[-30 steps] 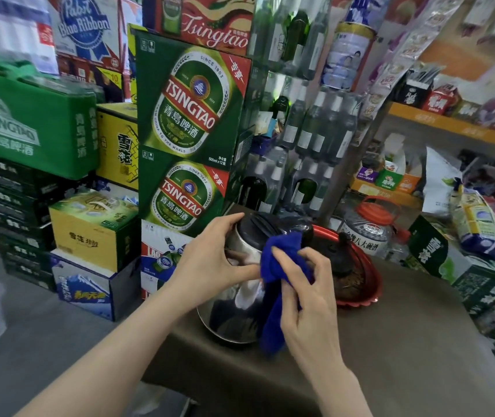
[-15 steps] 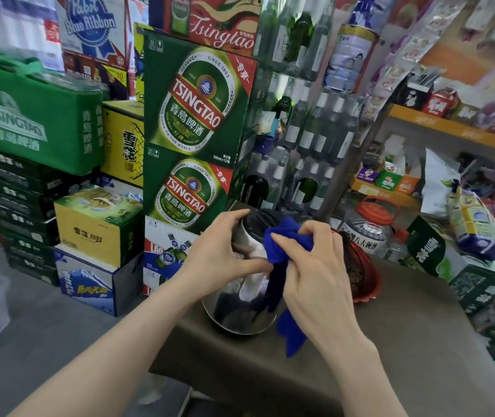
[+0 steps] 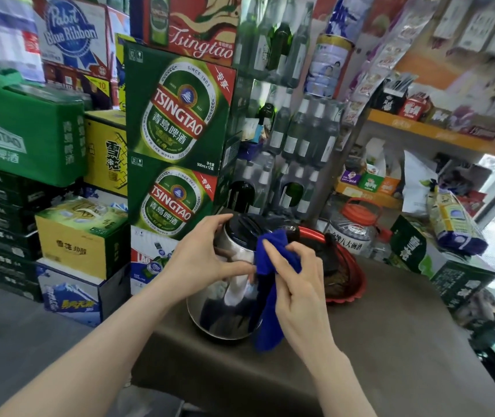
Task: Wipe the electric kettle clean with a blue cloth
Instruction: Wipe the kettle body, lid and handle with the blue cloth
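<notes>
The kettle (image 3: 225,284) is sitting by the brown bench's (image 3: 390,341) left edge, the left hand (image 3: 201,260) clamping its grip round the top and the right hand (image 3: 297,284) pinching the blue cloth (image 3: 267,299) against it. Beer cartons (image 3: 177,139) are crowding just beyond.

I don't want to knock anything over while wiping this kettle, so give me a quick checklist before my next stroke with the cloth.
1. Left hand steadying the electric kettle: ok, fingers on its lid, thumb on the steel side.
2. Right hand gripping the blue cloth: ok, cloth lies against the kettle.
3. Lid seated: ok, it looks closed.
4. Unplugged: cannot tell, no cord or base shows.
5. Kettle well in from the table edge: not ok, it stands near the corner.
6. Space behind: not ok, the red tray sits close behind.
</notes>
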The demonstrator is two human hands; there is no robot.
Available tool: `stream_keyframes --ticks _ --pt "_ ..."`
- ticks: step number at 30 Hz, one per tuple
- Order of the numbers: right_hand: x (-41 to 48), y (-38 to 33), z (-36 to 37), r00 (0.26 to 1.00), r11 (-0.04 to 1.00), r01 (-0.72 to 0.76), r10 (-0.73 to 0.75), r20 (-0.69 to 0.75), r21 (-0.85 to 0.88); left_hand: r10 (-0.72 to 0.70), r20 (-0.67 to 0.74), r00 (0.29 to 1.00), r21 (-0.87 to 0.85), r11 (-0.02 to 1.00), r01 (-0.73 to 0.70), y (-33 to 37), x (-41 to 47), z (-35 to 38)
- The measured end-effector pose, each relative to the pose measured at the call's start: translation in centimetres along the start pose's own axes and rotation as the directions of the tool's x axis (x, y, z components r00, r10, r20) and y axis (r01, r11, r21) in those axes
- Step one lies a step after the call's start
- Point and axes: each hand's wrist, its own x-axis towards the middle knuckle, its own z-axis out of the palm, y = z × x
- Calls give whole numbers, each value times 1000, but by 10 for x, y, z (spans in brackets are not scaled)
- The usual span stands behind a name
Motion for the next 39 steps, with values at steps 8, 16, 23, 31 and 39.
stream_keyframes --ticks 8,16,23,31,39 --pt "74 -57 6 974 902 99 -1 227 -420 26 13 1000 -28 999 -25 1 1 -3" --pt "-7 -6 10 999 999 -32 32 -25 20 21 27 999 -15 1000 -21 -2 1 -3" --pt "23 -12 20 984 974 -129 148 -94 187 39 35 999 33 999 -41 -4 1 -4" --pt "123 7 20 979 984 -114 135 154 -135 18 88 996 30 999 -21 0 6 -9" --pt "30 17 30 972 984 -168 174 -156 55 -24 366 930 -12 999 31 1 29 -36"
